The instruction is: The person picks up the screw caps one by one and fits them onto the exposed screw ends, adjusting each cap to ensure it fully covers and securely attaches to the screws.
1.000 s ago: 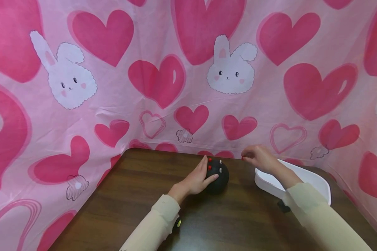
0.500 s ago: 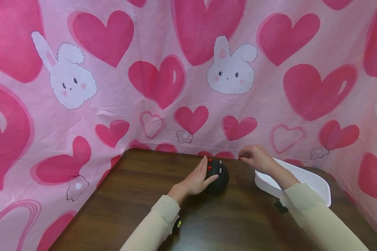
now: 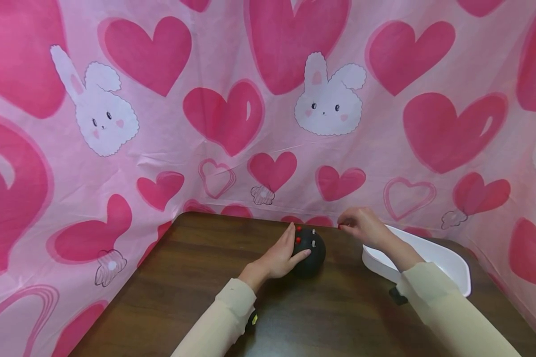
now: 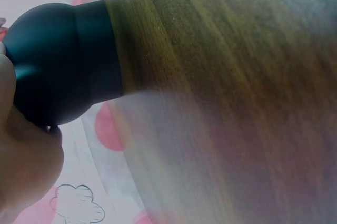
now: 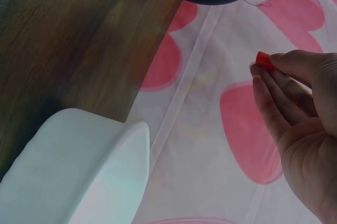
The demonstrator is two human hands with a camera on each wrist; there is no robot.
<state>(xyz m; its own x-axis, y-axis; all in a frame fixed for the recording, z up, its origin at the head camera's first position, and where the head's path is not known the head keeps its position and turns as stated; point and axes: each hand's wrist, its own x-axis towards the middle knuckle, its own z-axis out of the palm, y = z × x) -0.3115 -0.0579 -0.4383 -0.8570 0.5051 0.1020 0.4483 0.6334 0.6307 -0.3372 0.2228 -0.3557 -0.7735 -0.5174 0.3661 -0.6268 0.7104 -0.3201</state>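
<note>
A black round-topped object (image 3: 310, 263) stands on the table; the left wrist view shows its narrower, straight-sided base (image 4: 97, 52). Red caps (image 3: 298, 240) and bare silver metal posts (image 3: 313, 243) stick up from its top. My left hand (image 3: 277, 255) holds this object from the left, fingers along the far side and thumb across the front. To the right, apart from it, my right hand (image 3: 366, 227) pinches a small red cap (image 5: 264, 60) between thumb and fingertips. Most of that cap is hidden in the head view.
A white tray (image 3: 457, 260) lies at the right, partly under my right forearm. The brown wooden table (image 3: 183, 287) ends at a pink curtain (image 3: 232, 173) with hearts and rabbits. Dark wrist devices (image 3: 398, 296) show below the sleeves.
My right hand has shifted a little left toward the black object with the red cap, and has slowed to nearly still. The left hand and the black object have stayed in place.
</note>
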